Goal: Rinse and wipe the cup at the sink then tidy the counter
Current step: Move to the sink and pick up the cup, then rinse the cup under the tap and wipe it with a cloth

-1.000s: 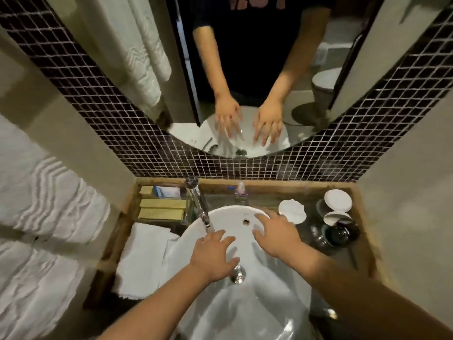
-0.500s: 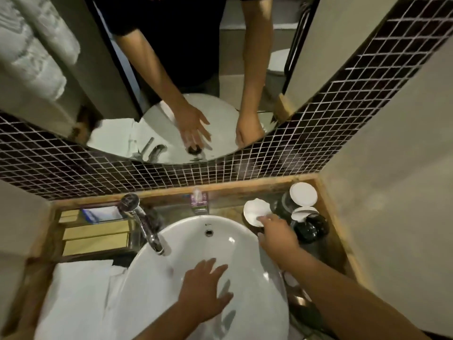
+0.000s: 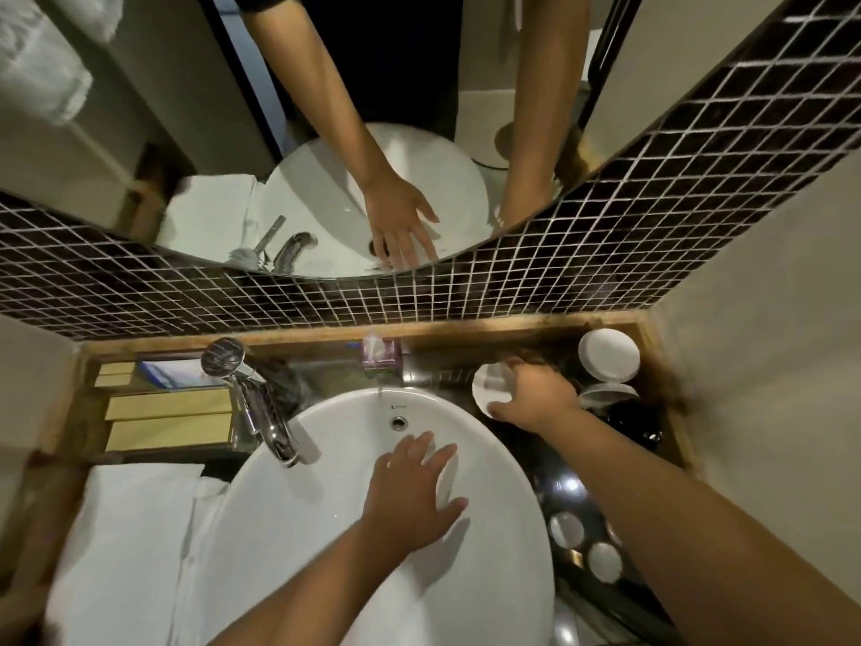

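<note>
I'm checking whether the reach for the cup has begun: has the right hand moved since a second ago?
Yes. The right hand has left the sink basin for the counter on the right, fingers now on a white-lidded cup.

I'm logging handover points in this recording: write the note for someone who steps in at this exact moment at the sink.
Left hand: open, fingers spread, over the white basin, holding nothing.
Right hand: on the counter right of the basin, closing over the white paper-covered cup; whether the grip is firm cannot be told.
Faucet: no water seen running.
White towel: folded on the counter left of the basin.
More covered cups stand at the back right corner.
Done: nothing visible yet. Left: uncover and rinse the cup, wipe it, tidy the counter.
</note>
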### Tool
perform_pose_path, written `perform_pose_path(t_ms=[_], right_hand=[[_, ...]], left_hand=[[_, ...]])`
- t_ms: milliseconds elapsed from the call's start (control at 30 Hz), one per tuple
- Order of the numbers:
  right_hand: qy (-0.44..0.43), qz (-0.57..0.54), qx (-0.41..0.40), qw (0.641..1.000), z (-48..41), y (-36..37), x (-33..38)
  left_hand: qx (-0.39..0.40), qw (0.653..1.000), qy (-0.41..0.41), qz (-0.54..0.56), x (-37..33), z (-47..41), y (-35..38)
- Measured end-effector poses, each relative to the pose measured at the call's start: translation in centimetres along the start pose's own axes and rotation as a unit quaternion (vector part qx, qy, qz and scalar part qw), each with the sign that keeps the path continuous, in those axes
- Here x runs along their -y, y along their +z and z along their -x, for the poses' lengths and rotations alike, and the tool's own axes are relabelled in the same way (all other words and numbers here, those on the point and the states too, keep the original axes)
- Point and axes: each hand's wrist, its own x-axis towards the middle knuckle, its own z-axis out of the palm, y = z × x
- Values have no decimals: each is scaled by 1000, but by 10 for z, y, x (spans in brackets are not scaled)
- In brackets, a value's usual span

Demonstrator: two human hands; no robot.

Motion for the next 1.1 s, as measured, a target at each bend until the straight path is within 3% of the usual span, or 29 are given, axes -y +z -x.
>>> perform_pose_path(t_ms=[233,400,600,700,900,1100], right_hand=[[-16,23,4,1000,-1,10,-1],[2,-32,-12,999,-3,18,2],[6,-51,-38,998,16,10,-5],[-41,-57,-61,996,44,-3,0],[-143,-76,-11,987,114,4,38],[-282,110,-72,950,146,42,91]], left_hand=[[-34,999,2,8,6,-11,-5],[-27,1000,1,14,9,-10,-10],[-59,994,-3,92,23,13,-16],[-97,989,21,109,35,27,-24],[-157,978,28,131,67,65,-55],[-134,990,12,45,108,100,-50]])
